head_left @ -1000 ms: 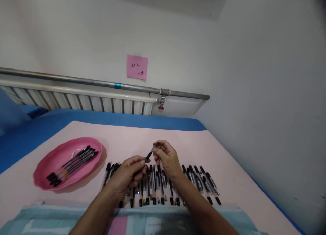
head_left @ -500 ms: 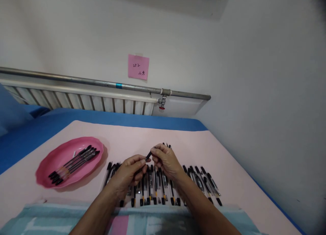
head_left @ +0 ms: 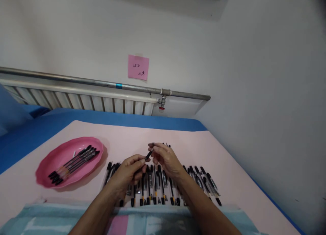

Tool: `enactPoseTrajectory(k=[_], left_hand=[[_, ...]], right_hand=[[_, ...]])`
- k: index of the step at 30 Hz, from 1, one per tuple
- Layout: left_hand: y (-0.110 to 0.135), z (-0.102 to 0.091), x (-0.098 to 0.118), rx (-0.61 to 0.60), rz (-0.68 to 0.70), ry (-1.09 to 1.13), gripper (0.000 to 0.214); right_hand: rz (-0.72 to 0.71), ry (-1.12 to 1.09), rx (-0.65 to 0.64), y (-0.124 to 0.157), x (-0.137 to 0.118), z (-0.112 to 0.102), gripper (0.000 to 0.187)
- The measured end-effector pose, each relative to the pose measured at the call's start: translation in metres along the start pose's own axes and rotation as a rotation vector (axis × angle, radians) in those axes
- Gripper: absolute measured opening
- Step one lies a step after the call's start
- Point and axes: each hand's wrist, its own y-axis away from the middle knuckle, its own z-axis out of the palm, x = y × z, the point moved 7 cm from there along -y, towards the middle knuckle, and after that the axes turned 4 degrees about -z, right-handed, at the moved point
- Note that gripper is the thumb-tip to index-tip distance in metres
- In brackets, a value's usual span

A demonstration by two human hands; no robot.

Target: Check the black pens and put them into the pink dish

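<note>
My left hand (head_left: pixel 133 169) pinches a short, dark pen part (head_left: pixel 148 155) between thumb and fingers, tilted up to the right. At its upper end is my right hand (head_left: pixel 165 157), index finger lifted and apart from the thumb; I cannot tell whether the thumb touches the tip. Beneath both hands, disassembled black pens (head_left: pixel 155 187) with clear barrels, dark caps and small metal pieces lie in a row on the pink table surface. More pens (head_left: pixel 201 179) lie to the right of my right forearm, and others (head_left: pixel 109 170) beside my left wrist.
A pink oval dish (head_left: pixel 43 163) at the left holds several pens and a small white piece. The pink-covered table (head_left: pixel 122 133) has a blue edge. Behind it are a radiator (head_left: pixel 107 102), a metal pipe (head_left: pixel 96 81) and a pink note (head_left: pixel 138 67) on the wall.
My right index finger has lifted off the upper end of the pen part and the fingers have spread. My left hand keeps its hold in the same place.
</note>
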Motion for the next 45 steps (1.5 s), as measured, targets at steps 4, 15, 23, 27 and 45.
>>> enactPoseTrajectory(k=[4,15,23,27,45], left_hand=[[-0.001,-0.002,0.002,0.006,0.013,-0.013,0.021],[0.001,-0.002,0.001,0.031,0.007,-0.055,0.023],[0.001,-0.002,0.002,0.017,0.011,-0.050,0.023],[0.000,-0.003,0.001,0.016,0.009,-0.059,0.023],[-0.002,-0.011,0.006,0.142,0.062,-0.164,0.028]], right_hand=[[-0.038,0.024,0.032,-0.001,-0.003,-0.004,0.016],[0.017,-0.012,0.017,-0.003,0.003,-0.007,0.016],[0.068,-0.067,-0.022,-0.001,0.004,-0.002,0.011],[0.096,-0.120,-0.085,0.001,0.003,0.005,0.016],[-0.053,0.369,0.119,-0.010,-0.006,-0.035,0.032]])
